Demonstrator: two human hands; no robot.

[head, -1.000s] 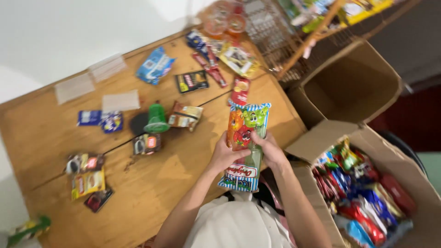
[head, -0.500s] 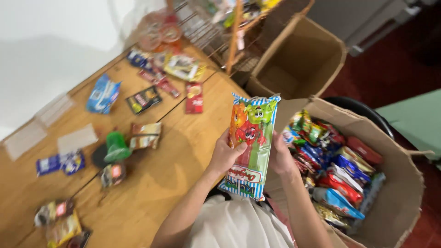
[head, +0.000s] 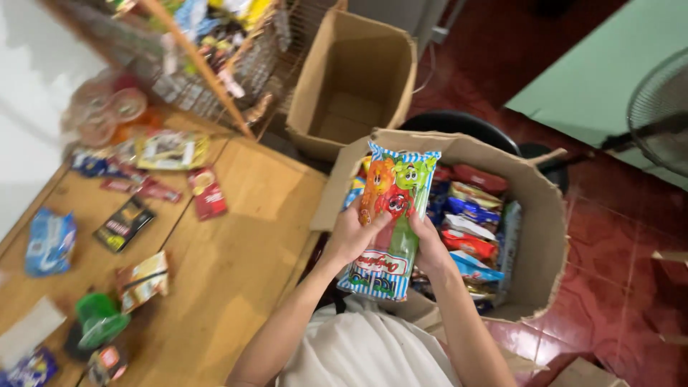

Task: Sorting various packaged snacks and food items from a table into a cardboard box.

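Centre of frame: both hands grip one long snack bag (head: 390, 215), bright w/ cartoon fruit faces, blue-striped top & bottom edges. Left hand (head: 351, 233) wraps the bag's left side, fingers curled shut round the edge, thumb on the front. Right hand (head: 430, 240) clamps the right side the same way, fingers closed behind the pack. Bag is held roughly upright, tilted slightly, above the near edge of a full cardboard box (head: 534, 208) at centre-right, not touching its contents. That box holds many wrapped snacks (head: 469, 215) in red, blue & yellow. An empty cardboard box (head: 358, 79) sits at upper centre, just beyond it. Left half of frame: wooden table (head: 236, 265) w/ scattered packets, incl. a red packet (head: 208, 192), a black packet (head: 123, 223) & a green cup-like item (head: 97, 319) at lower left. Wire rack (head: 215, 64) w/ goods at upper left. Fan (head: 663, 107) at right edge, over red tiled floor (head: 616, 287).
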